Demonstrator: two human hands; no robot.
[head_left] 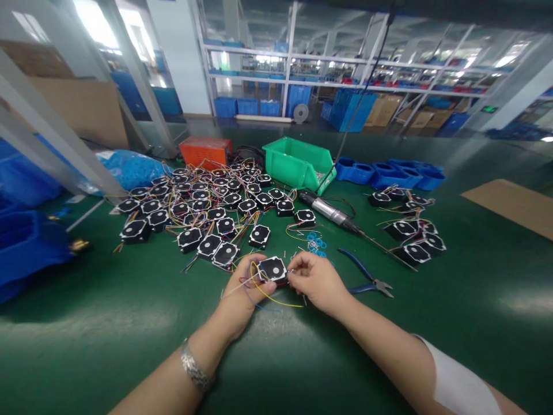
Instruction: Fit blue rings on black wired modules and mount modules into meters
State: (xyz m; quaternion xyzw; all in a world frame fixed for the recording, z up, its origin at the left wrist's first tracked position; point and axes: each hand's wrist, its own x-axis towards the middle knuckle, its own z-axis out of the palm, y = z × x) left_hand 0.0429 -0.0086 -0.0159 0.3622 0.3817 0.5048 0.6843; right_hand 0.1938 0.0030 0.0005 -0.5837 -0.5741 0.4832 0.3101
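My left hand (248, 283) is closed around a square black motor (273, 269) with white corners and a pale round centre. Yellow, blue, red and white wires trail from it over my left fingers. At the motor's right edge my right hand (317, 281) pinches, thumb against fingertips; whatever is between them is too small to make out. Just beyond my right hand lie blue rings (317, 241) and small pale pins. Pliers with blue handles (367, 286) rest to the right, jaws apart.
Many similar wired motors (211, 245) cover the table's left and middle. A green bin (298, 161) with small metal parts stands behind, beside an orange box (205, 153). An electric screwdriver (330, 213) lies diagonally. More motors (415, 253) and blue trays (389, 173) are at right.
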